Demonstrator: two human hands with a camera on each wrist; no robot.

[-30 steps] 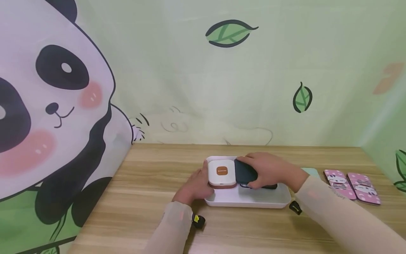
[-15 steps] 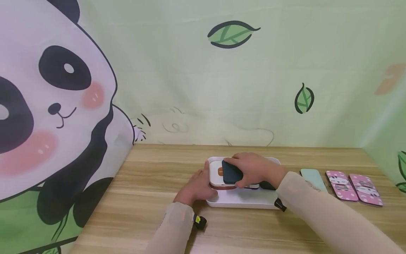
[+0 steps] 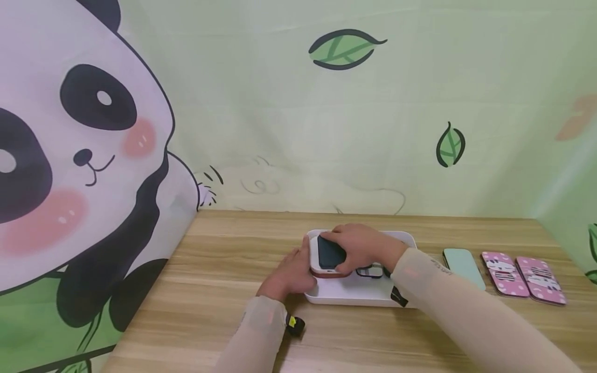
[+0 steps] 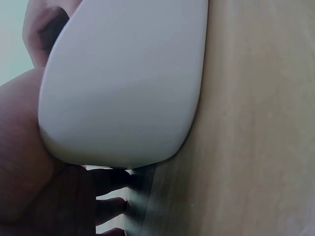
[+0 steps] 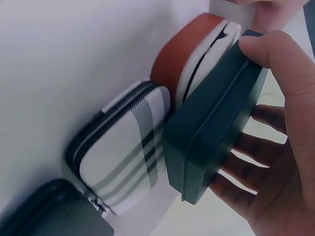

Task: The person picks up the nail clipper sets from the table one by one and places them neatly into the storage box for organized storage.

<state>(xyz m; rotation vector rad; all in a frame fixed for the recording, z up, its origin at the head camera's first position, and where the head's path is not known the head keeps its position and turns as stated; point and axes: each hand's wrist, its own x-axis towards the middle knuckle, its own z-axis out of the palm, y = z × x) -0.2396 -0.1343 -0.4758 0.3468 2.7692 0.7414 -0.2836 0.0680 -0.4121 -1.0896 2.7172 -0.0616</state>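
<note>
My right hand [image 3: 361, 248] grips a dark green box [image 5: 216, 118], thumb on one side and fingers on the other. The box overlaps a white and brown zip case [image 5: 189, 59] at the left end of a white tray [image 3: 345, 296]. Beside that case in the tray sits a checked white and grey zip case [image 5: 123, 147], with a dark case [image 5: 59, 211] next to it. My left hand [image 3: 291, 272] holds the tray's left end, its thumb at the near corner. The tray's outer wall fills much of the left wrist view.
Right of the tray on the wooden table [image 3: 224, 259] lie a mint-green flat case [image 3: 464, 267] and two pink patterned cases, the nearer one [image 3: 505, 274] beside the farther-right one [image 3: 541, 280]. A panda-printed backdrop [image 3: 261, 114] stands behind the table.
My right hand has carried the dark green box leftward, from beside the white and brown case to over it. The checked case has come into sight. My left hand stays at the tray's end.
</note>
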